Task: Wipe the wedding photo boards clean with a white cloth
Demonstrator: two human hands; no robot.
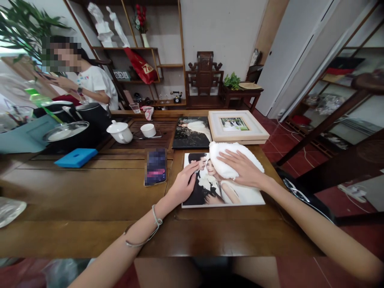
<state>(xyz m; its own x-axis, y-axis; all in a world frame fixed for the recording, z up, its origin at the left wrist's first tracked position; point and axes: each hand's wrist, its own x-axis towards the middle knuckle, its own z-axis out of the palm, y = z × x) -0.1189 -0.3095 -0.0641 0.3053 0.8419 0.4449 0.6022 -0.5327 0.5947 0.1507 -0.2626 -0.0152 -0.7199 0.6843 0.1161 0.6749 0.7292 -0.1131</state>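
Observation:
A wedding photo print point(222, 192) lies flat on the wooden table point(90, 192). My left hand point(183, 184) rests on its left edge with fingers stretched out flat, holding it down. My right hand point(244, 168) lies palm down on a white cloth point(228, 160) at the photo's upper right part, fingers spread over the cloth and pressing it onto the picture.
Behind the print lie a dark photo point(192, 134) and a pale framed picture point(237, 126). A phone point(155, 167) lies left of the print. A white teapot point(120, 132), cup point(148, 130), blue pad point(76, 157) and pans stand at the left, where another person point(90, 84) sits.

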